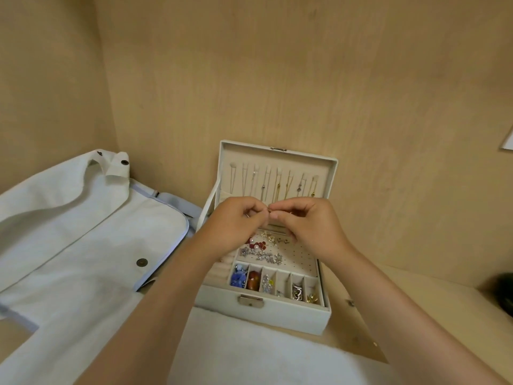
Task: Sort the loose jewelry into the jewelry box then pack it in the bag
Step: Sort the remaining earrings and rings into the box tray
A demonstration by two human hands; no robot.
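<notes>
I've got my left hand (pixel 236 222) and right hand (pixel 309 226) meeting fingertip to fingertip, both pinching one small gold piece of jewelry (pixel 269 209), too tiny for me to name. Just behind the pinch hang the necklaces (pixel 278 187) in the raised lid (pixel 277 158) of the jewelry box (pixel 277 315), whose stud panel (pixel 294 263) and front compartments (pixel 283 284) lie just below my fingers. The white bag (pixel 83 218) lies flat well left of my left hand, and a white cloth (pixel 249 354) lies beneath my forearms.
</notes>
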